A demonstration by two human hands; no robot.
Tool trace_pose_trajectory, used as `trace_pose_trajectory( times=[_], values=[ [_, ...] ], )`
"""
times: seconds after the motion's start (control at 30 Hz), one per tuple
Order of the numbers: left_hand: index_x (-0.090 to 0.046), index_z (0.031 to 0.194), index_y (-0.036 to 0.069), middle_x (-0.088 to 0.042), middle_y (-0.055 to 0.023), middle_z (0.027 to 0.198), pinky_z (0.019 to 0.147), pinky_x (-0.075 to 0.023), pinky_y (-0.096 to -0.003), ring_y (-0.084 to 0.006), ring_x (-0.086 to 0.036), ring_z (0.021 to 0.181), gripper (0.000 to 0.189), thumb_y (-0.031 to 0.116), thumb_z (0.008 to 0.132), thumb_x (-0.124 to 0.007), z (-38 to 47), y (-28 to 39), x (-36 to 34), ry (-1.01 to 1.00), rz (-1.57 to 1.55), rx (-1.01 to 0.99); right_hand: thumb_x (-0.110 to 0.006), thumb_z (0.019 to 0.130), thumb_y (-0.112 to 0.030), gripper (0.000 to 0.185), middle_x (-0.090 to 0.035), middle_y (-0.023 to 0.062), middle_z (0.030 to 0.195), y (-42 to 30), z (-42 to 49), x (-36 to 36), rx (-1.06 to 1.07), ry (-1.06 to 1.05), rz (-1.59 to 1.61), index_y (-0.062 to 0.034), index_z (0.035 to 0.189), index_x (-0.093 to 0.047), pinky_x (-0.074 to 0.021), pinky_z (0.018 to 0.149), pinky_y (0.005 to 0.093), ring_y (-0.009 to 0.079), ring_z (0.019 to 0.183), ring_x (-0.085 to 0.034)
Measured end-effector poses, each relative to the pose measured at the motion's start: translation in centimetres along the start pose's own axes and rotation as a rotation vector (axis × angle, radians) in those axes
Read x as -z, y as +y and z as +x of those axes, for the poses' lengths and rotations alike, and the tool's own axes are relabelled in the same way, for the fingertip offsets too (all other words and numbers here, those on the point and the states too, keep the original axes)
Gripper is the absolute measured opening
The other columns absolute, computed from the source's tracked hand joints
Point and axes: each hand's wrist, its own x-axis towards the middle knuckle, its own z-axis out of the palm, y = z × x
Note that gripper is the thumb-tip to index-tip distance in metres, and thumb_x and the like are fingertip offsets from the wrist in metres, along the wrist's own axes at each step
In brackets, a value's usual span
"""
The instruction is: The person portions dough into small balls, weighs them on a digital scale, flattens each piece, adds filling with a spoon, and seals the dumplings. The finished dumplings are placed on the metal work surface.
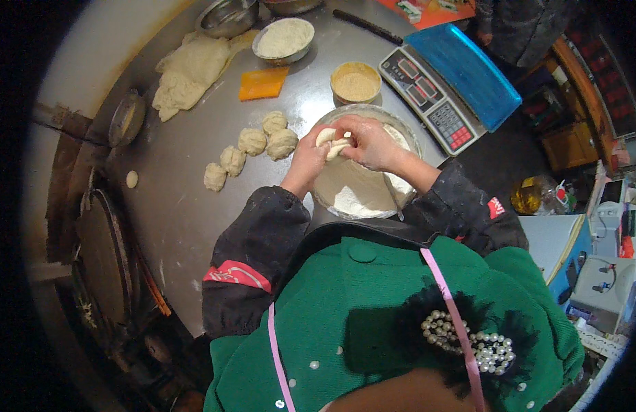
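Both hands are held over a large round bowl with white flour in it. Between them is a piece of pale dough, pinched and folded by the fingers. My left hand grips its left side, partly covering it. On the other side, my right hand has thumb and fingertips on the same dough, with a small gap under the curled fingers. A thin metal utensil handle leans at the bowl's right front. Left of the bowl, several rough dough balls sit in a cluster on the metal table.
Behind the bowl stands a smaller bowl of tan powder. A digital scale with a blue tray is at right. Farther back are an orange scraper, a flour bowl and a large dough sheet. Another person stands across the table.
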Motion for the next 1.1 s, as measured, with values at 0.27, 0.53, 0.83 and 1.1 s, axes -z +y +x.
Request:
trace_pose_trajectory(
  times=[0.27, 0.53, 0.83, 1.1],
  values=[
    [-0.046, 0.116, 0.005, -0.054, -0.0071, 0.106, 0.076, -0.0422, -0.0298, -0.0171, -0.053, 0.093, 0.036, 0.027, 0.088, -0.038, 0.0, 2.7, 2.5, 0.001, -0.564, 0.14, -0.066, 0.07, -0.008, 0.022, -0.058, 0.0069, 0.067, -1.0, 0.8, 0.8, -0.465, 0.178, 0.548, 0.0022, 0.088, -0.059, -0.0451, 0.046, 0.0238, 0.0098, 0.056, -0.056],
    [-0.038, 0.121, 0.011, -0.044, -0.0062, 0.119, 0.094, -0.0354, -0.0398, -0.0217, -0.044, 0.109, 0.042, 0.041, 0.092, -0.034, 0.4, 1.2, -2.9, 0.098, -1.072, -0.013, -0.063, 0.064, -0.003, 0.026, -0.055, 0.0101, 0.081, -1.0, 1.0, -0.4, -0.201, 0.265, 0.107, -0.0024, 0.09, -0.06, -0.046, 0.064, 0.0331, 0.024, 0.07, -0.056],
    [-0.037, 0.123, 0.007, -0.045, -0.0107, 0.118, 0.093, -0.0374, -0.0396, -0.0235, -0.046, 0.108, 0.04, 0.03, 0.09, -0.037, 0.6, 2.3, -1.3, 0.036, -0.898, -0.014, -0.062, 0.068, 0.001, 0.015, -0.053, 0.0081, 0.082, -1.6, 1.1, 1.3, -0.049, 0.15, 0.057, -0.0007, 0.083, -0.057, -0.0462, 0.059, 0.0261, 0.0142, 0.065, -0.054],
    [-0.039, 0.124, 0.007, -0.047, -0.0109, 0.119, 0.092, -0.036, -0.0407, -0.0258, -0.045, 0.11, 0.058, 0.047, 0.091, -0.013, 0.3, 3.3, -1.3, 0.154, -1.098, 0.101, -0.063, 0.062, -0.001, 0.017, -0.051, 0.0067, 0.068, -2.5, 1.7, 0.4, -0.113, 0.349, 0.255, -0.0026, 0.078, -0.066, -0.0427, 0.054, 0.0266, 0.0157, 0.06, -0.052]
  ],
)
